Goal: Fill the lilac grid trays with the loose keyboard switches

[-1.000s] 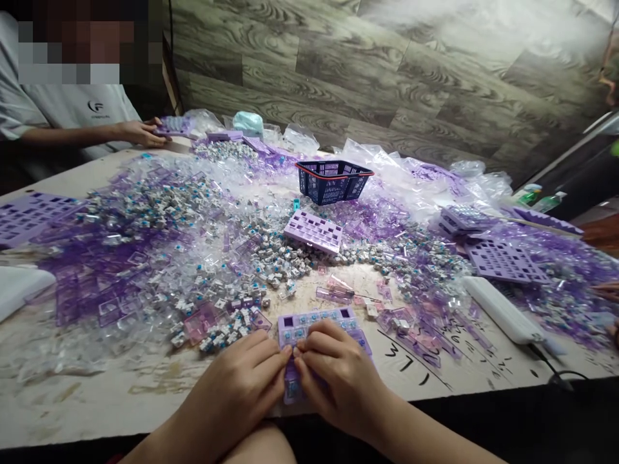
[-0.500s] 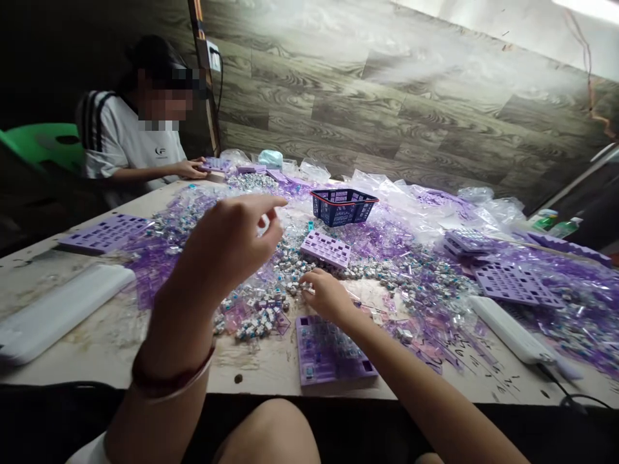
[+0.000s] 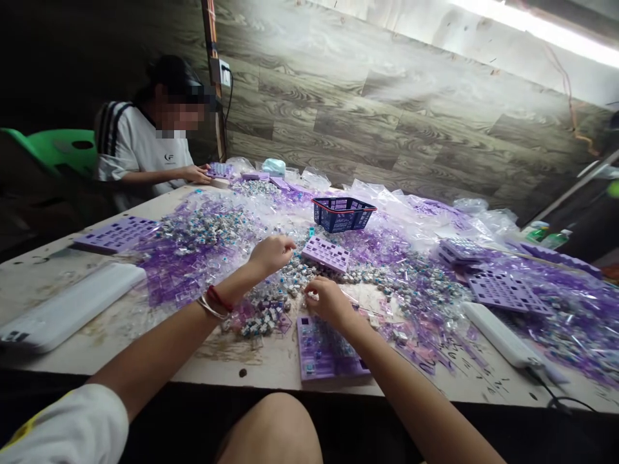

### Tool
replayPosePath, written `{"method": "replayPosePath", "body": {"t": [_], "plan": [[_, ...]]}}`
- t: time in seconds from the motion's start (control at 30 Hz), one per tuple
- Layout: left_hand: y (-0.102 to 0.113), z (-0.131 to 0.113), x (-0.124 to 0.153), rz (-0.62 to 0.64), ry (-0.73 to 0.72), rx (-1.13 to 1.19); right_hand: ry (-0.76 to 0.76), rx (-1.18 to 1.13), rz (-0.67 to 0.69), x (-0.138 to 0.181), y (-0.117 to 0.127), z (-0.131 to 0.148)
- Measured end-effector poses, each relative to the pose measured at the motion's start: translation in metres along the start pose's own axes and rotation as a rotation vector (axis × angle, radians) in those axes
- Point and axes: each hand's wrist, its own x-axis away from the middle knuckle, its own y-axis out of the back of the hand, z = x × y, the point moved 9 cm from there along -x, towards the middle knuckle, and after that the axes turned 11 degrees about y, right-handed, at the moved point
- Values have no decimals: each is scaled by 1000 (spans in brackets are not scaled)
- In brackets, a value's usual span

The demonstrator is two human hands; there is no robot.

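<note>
My left hand point(image 3: 271, 256) hovers over the heap of small clear and white parts, just left of a light purple keyboard case point(image 3: 326, 253) with square openings. Its fingers are bent and pressed together; anything in them is too small to make out. My right hand point(image 3: 331, 301) is curled, its fingertips drawn together at the edge of the pile of small keyboard switches point(image 3: 264, 322). What those fingertips hold, if anything, is hidden. Beneath the right wrist, near the table's front edge, lies a purple keyboard case point(image 3: 314, 370) with clear pieces in it, partly covered by the forearm.
A dark blue basket point(image 3: 343, 216) stands behind the heap. White oblong devices lie at left point(image 3: 72, 309) and right point(image 3: 503, 335). More purple cases point(image 3: 118, 233) rest on the table point(image 3: 193, 367). Across the left corner, a co-worker point(image 3: 145, 148) holds a purple case.
My left hand has moved forward and down from its raised position, towards the heap by the light purple case. My right hand stays almost in place. The view has shifted slightly.
</note>
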Motion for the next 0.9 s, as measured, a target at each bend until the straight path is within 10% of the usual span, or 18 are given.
{"method": "replayPosePath", "body": {"t": [0.37, 0.9], "plan": [[14, 82, 8, -80, 135, -90, 8, -119, -85, 8, -5, -5], [-12, 57, 27, 55, 40, -315, 41, -178, -102, 13, -7, -3]]}}
